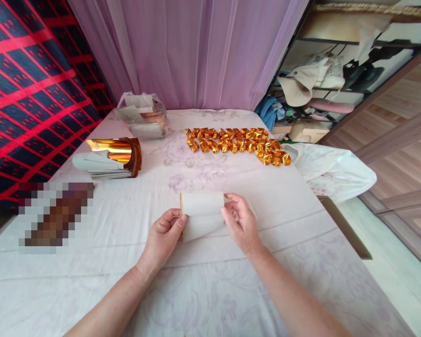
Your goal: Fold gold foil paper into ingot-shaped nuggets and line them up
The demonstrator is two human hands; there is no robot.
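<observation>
A sheet of paper (202, 215), white on the side facing me, is held up between my two hands over the table. A thin gold strip shows along its left edge. My left hand (166, 227) pinches that left edge, thumb in front and fingers behind. At the right edge, my right hand (240, 222) has its thumb and fingers closed around the paper's border. Several folded gold foil pieces (228, 142) lie in rows beyond the sheet. To the left sits a curved stack of gold and white paper sheets (117, 159).
A clear plastic bag (142, 117) with more paper stands at the table's far left. The white patterned cloth (126, 281) covers the table. A white plastic bag (333, 171) hangs beside the right edge, near a shoe shelf (337, 70). A blurred patch (58, 217) hides something at left.
</observation>
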